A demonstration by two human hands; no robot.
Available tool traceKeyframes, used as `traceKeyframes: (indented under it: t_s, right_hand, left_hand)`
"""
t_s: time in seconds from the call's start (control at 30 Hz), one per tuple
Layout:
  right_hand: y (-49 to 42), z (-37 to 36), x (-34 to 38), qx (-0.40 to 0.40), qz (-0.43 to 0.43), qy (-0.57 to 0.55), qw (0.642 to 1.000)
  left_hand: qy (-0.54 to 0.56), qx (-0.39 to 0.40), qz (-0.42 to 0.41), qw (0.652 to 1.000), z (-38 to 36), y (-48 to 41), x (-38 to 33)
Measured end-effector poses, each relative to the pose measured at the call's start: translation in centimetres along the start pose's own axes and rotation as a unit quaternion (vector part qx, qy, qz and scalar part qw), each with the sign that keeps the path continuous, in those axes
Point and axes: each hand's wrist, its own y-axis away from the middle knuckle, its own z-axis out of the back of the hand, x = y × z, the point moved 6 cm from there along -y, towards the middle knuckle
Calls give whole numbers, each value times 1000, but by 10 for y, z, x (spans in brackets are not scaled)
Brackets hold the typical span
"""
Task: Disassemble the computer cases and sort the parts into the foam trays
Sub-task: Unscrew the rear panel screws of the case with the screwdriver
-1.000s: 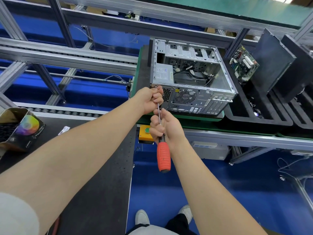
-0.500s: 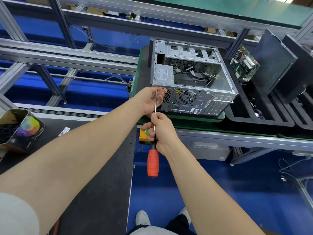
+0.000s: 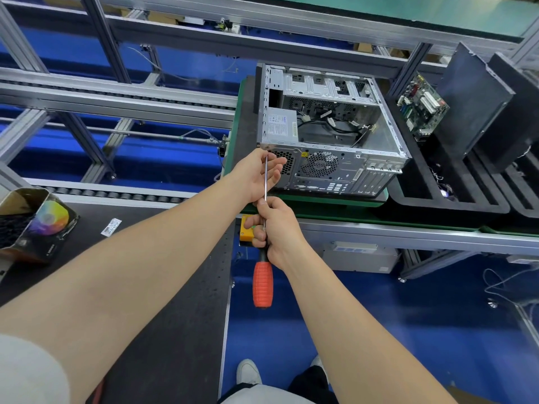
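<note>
An open metal computer case (image 3: 329, 132) lies on a green conveyor, rear panel facing me, cables and a power supply inside. My right hand (image 3: 272, 228) grips the shaft of a long screwdriver (image 3: 263, 282) just above its red handle. The screwdriver's tip reaches the case's near left corner. My left hand (image 3: 258, 176) is spread open under the upper shaft, palm up, fingers relaxed beside the tip. A black foam tray (image 3: 455, 196) stands right of the case with a green motherboard (image 3: 421, 107) leaning in it.
A black worktable (image 3: 163, 301) lies at the lower left with a cardboard box (image 3: 32, 225) on its far left. A yellow button box (image 3: 246, 231) sits below the conveyor edge. Aluminium frame rails and roller tracks cross the left. More black foam trays stand at the far right.
My left hand has let go of the screwdriver shaft and opened palm up. My right hand has drawn the screwdriver slightly back toward me and to the left.
</note>
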Motion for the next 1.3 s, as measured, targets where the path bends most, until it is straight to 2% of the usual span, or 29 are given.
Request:
traceKeyframes:
  t_s: [0.2,0.43,0.53,0.67,0.8,1.07,1.2,1.3]
  right_hand:
    - [-4,11,-10,-15,0,24,1000]
    - [-7,52,-21,-61,33,23,997]
    - [-9,82,-18,-142,93,37,985]
    - [-6,134,-1,-299,174,44,937]
    - [-11,199,22,-392,176,33,902]
    - [-35,336,83,-455,139,73,877]
    - [-63,392,116,-434,123,111,886]
    - [-85,427,137,-409,108,157,892]
  left_hand:
    - [-21,-22,4,1000,-4,-2,8]
    - [-24,-43,47,998,-27,-13,42]
    - [-100,-35,67,992,-46,-20,70]
    - [-285,12,92,954,-83,-32,118]
    - [-329,46,123,935,-136,-41,165]
    - [-458,87,20,885,-256,-90,225]
    - [-491,40,-62,868,-290,-132,236]
    - [-538,-16,-122,834,-304,-156,236]
